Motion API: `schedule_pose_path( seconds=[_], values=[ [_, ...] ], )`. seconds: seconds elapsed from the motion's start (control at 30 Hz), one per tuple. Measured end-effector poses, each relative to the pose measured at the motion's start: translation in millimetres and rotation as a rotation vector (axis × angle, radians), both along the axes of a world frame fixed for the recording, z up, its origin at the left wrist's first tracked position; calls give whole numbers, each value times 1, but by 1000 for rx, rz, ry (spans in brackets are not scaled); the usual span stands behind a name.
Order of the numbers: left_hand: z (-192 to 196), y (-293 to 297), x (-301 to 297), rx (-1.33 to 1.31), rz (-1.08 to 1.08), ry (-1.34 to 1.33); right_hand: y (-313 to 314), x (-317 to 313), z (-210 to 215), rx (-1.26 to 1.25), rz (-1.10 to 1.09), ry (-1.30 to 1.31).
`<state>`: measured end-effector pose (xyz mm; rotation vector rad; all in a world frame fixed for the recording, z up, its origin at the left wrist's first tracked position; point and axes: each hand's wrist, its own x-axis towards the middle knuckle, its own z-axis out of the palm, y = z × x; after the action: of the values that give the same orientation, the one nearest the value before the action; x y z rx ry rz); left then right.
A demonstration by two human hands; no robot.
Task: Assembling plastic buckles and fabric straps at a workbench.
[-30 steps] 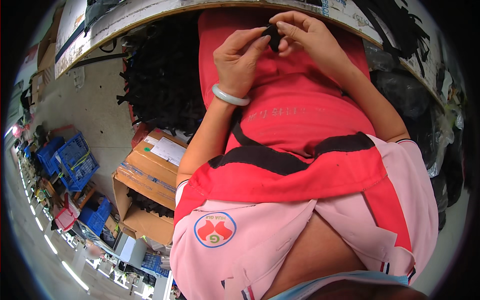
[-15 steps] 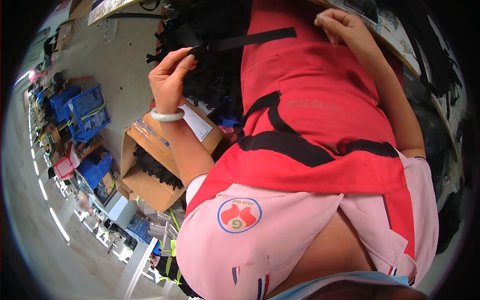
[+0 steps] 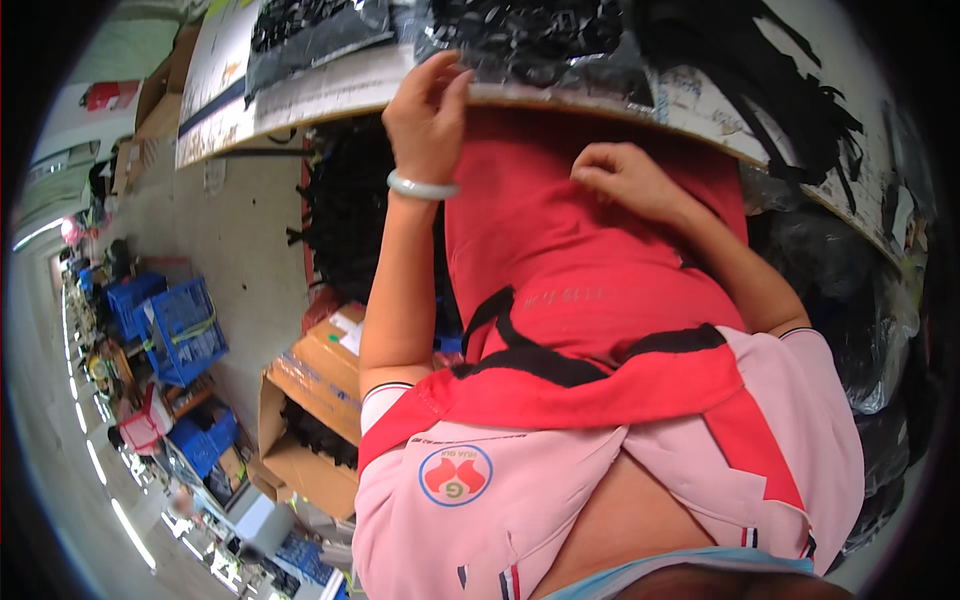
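A clear bag of black pieces point(image 3: 545, 40) lies on the white tabletop point(image 3: 222, 70), close along the middle of its near edge. The left hand point(image 3: 428, 118) is raised beside that bag's left end, over the tabletop's near edge; its fingers bend toward the thumb, with the tips a little apart. Whether it touches the bag, I cannot tell. The right hand point(image 3: 630, 182) is well apart from the left, over the red apron point(image 3: 590, 250), just short of the near edge. Its fingers curl loosely, palm side hidden, so I cannot tell whether they close on anything.

A 2nd bag point(image 3: 320, 30) of black pieces lies toward the tabletop's left corner, and loose black strips point(image 3: 720, 70) spread toward its right side. 1 pale bangle point(image 3: 422, 189) circles the left wrist. Below the near edge, left of the apron, is a dark heap point(image 3: 350, 200). Nearer the person stands an open cardboard box point(image 3: 318, 375) with black pieces inside. Farther left, a blue crate point(image 3: 185, 330) sits on its own.
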<state>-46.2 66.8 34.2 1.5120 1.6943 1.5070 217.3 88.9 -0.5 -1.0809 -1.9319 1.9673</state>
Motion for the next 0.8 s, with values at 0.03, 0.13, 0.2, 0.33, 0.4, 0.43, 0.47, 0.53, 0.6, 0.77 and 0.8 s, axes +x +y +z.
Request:
schedule_pose_path(
  seconds=[0.03,0.13,0.2,0.33,0.4,0.43,0.47,0.53,0.6,0.77,0.8],
  values=[
    [13,22,13,7,-53,151,-3,0,-1,-30,3,11],
    [19,78,33,-103,-5,714,-6,2,0,171,92,-21],
    [12,93,46,-182,-14,919,-1,6,4,261,140,-42],
    [-3,112,52,-154,-83,947,12,13,-2,269,105,-26],
    [-5,119,49,-130,-137,802,16,16,-6,275,93,-24],
    [-6,124,44,-132,-143,809,18,16,-8,285,95,-26],
    [-9,131,36,-109,-137,731,19,16,-9,282,91,-20],
    [-7,142,22,-71,-110,514,20,15,-12,292,117,-9],
    [0,148,16,-217,-109,66,22,15,-16,278,114,6],
    [20,148,1,-390,-355,-923,27,12,-2,236,103,4],
    [21,148,1,-389,-352,-924,28,12,1,217,101,-11]
  ],
)
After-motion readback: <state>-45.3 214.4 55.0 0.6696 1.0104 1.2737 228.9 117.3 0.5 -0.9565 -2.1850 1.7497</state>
